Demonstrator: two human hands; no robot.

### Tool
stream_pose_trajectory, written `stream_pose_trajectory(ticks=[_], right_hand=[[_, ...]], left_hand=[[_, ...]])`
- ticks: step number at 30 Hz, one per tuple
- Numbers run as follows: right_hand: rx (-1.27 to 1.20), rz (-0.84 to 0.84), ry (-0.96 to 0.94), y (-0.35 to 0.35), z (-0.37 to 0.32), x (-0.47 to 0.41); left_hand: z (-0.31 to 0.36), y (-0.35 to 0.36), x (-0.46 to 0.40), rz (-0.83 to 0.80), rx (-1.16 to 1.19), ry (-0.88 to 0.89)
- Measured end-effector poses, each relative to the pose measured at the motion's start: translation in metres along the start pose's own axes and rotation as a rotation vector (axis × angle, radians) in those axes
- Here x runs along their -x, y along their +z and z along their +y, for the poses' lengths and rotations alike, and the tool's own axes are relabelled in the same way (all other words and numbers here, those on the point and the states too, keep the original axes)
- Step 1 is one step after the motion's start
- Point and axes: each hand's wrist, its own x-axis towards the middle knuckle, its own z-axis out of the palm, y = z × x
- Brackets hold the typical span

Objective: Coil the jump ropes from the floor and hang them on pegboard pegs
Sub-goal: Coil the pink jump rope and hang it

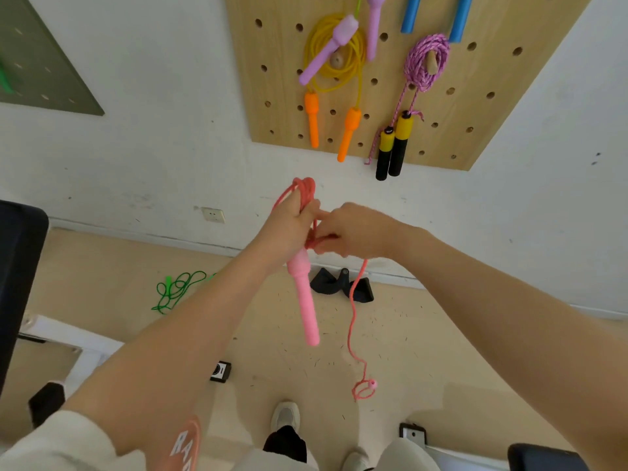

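The left hand [292, 226] is closed in a fist around a bundle of coiled pink rope [306, 190], whose loops stick out just above the knuckles, while one pink handle [306, 297] hangs straight down from the underside of that fist. Touching it on the side, the right hand [353, 232] pinches a strand of the same rope between curled fingers, right at the point where the cord crosses the bundle. From under the right hand the loose tail of the rope [351, 321] drops away toward the floor [424, 351] and ends in a small tangle with the second handle tip [372, 383] lying on the ground, well below the grip. Beyond the hands, low against the wall, lies a dark strap-like object [326, 283]. Farther off to the left of the grip, a green jump rope [176, 288] lies loosely heaped on the floor. Above the grip, the wooden pegboard [475, 107] carries a coiled yellow rope [331, 52] with orange handles on one peg and a coiled purple braided rope [426, 61] with yellow-and-black handles on another, with lilac handles [333, 45] over the yellow coil and blue handles [460, 18] at the top edge.
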Motion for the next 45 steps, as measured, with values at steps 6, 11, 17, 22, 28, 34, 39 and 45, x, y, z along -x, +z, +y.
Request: stream_pose_trajectory(ticks=[6,11,17,22,28,34,39,45], right_hand=[[0.008,0.446,0.219,-0.003,0.02,0.018],[-0.494,0.352,-0.035,-0.011,0.049,0.031],[-0.81,0.097,-0.146,-0.01,0.035,0.02],[-1.156,0.169,-0.163,-0.009,0.039,0.009],[-0.877,0.252,0.12,0.022,0.068,0.0],[-0.185,-0.196,0.136,0.032,0.031,-0.005],[-0.025,-0.124,-0.077,-0.009,-0.017,-0.006],[-0.17,0.27,0.005,-0.056,0.022,0.021]], left_hand=[[0.008,0.01,0.02,-0.19,0.18,-0.081],[0.008,-0.003,0.028,-0.39,0.26,-0.199],[0.008,-0.008,0.023,-0.388,0.477,-0.15],[0.016,-0.012,0.023,-0.494,0.89,-0.038],[0.01,-0.044,0.007,-0.341,1.364,0.128],[0.002,-0.029,0.0,0.01,0.902,0.03],[0.005,-0.004,0.002,-0.117,0.265,0.056],[0.019,-0.016,0.012,-0.265,0.074,0.036]])
